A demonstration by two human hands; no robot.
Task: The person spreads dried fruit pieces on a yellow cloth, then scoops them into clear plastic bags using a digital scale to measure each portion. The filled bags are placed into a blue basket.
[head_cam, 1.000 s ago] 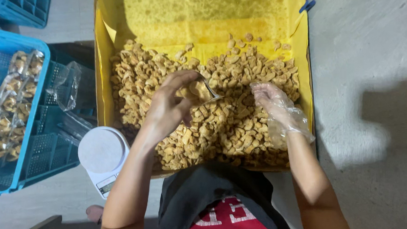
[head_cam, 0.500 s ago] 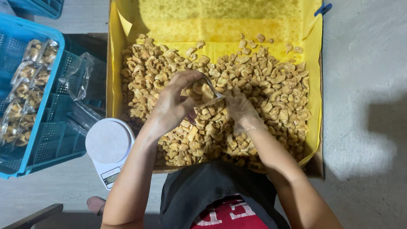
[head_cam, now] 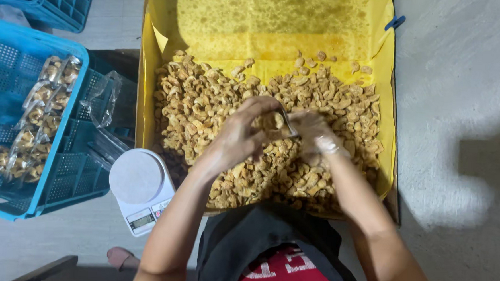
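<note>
Clear bag (head_cam: pixel 288 125) pinched between both hands (head_cam: pixel 273 133) over snack-heaped yellow-lined tray (head_cam: pixel 384 79), grey concrete floor (head_cam: pixel 464 83) around.

I see the right hand (head_cam: pixel 313 135) moved in from the right, now meeting the left hand (head_cam: pixel 244 134) over the snack pile (head_cam: pixel 206 109); plastic bag (head_cam: pixel 288 122) pinched between them.

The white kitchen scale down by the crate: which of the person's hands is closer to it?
Left. The left hand is over the fried snack pieces, up and right of the scale. The right hand is farther right, beyond it.
</note>
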